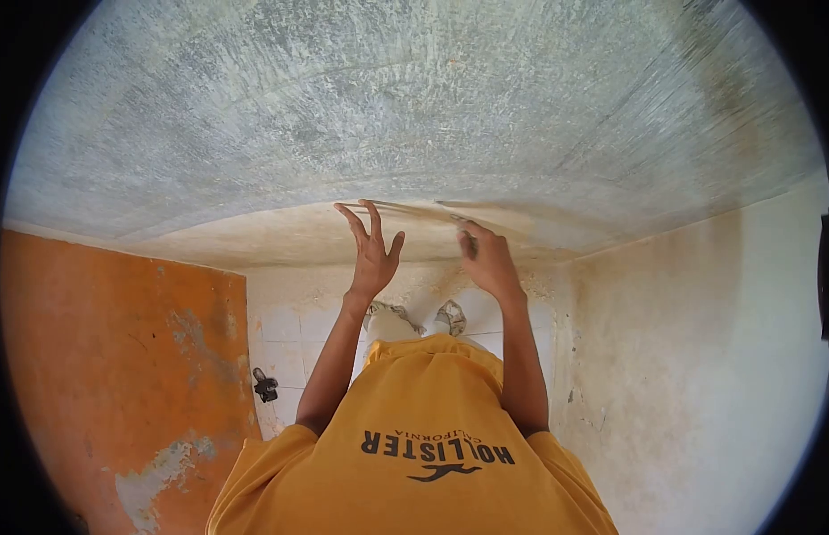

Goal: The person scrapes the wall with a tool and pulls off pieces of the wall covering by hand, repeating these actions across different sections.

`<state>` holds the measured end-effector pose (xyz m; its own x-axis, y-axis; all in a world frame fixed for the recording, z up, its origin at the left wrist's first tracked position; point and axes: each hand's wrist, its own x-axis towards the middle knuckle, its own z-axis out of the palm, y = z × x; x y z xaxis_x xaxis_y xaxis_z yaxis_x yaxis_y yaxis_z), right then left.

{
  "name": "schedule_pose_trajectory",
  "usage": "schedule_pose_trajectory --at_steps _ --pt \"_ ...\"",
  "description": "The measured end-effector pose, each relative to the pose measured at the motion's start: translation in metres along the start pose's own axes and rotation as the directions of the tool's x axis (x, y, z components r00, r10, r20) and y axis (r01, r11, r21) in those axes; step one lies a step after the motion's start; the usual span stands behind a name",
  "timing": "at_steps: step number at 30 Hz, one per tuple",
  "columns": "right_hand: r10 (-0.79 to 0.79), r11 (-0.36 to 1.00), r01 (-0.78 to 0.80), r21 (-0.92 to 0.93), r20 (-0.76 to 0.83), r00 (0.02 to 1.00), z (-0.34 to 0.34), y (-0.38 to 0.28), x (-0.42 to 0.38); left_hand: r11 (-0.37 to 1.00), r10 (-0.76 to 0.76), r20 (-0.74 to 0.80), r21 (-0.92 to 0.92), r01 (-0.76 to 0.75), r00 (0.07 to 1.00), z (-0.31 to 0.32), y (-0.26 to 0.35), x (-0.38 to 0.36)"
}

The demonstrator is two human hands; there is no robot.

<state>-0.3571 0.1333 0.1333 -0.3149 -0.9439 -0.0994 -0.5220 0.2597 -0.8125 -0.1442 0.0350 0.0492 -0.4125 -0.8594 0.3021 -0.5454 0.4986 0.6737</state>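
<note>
My left hand (374,259) is raised with its fingers spread, the fingertips at the lower edge of the grey, streaked wall surface (387,116). Nothing shows in its palm. To its right, my right hand (492,263) is closed, index finger stretched toward the wall, around something small and dark that I cannot make out. A thin, dark, uneven line (405,209) runs along the wall between the two hands, where the grey surface meets a paler cream band (280,234).
An orange wall (111,339) with peeling patches stands at the left. A pale, stained wall (682,357) is at the right. Below are a white tiled floor (280,352), a dark object (264,385) by the orange wall, and my feet in stained coverings (450,316).
</note>
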Motion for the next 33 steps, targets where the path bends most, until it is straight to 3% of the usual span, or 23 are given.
schedule_pose_trajectory --at_steps 3,9,12,26,29,33 --pt "-0.018 1.0 0.018 -0.017 0.012 1.0 0.01 0.01 0.004 0.999 -0.009 -0.013 -0.042 0.009 1.0 0.003 0.0 0.001" --pt "-0.064 0.998 0.064 0.014 -0.017 0.998 0.018 0.013 0.003 0.999 -0.012 0.008 0.042 0.012 1.0 0.001 -0.002 -0.001" --pt "-0.039 0.999 0.039 0.037 -0.021 0.999 0.008 0.005 0.001 0.998 -0.041 0.02 -0.045 0.042 0.999 0.001 -0.001 0.001" --pt "-0.105 0.994 0.105 0.007 -0.049 0.993 0.01 0.013 0.004 0.999 -0.021 0.053 0.039 0.019 0.998 0.0 -0.008 -0.001" --pt "-0.013 0.998 0.015 0.056 -0.052 0.999 -0.012 -0.005 -0.008 0.999 -0.021 0.061 0.047 0.018 0.998 -0.001 -0.007 0.0" --pt "-0.093 0.995 0.093 0.025 -0.021 0.995 0.035 0.025 0.006 0.999 -0.018 0.032 0.039 0.017 0.999 0.003 -0.006 0.0"
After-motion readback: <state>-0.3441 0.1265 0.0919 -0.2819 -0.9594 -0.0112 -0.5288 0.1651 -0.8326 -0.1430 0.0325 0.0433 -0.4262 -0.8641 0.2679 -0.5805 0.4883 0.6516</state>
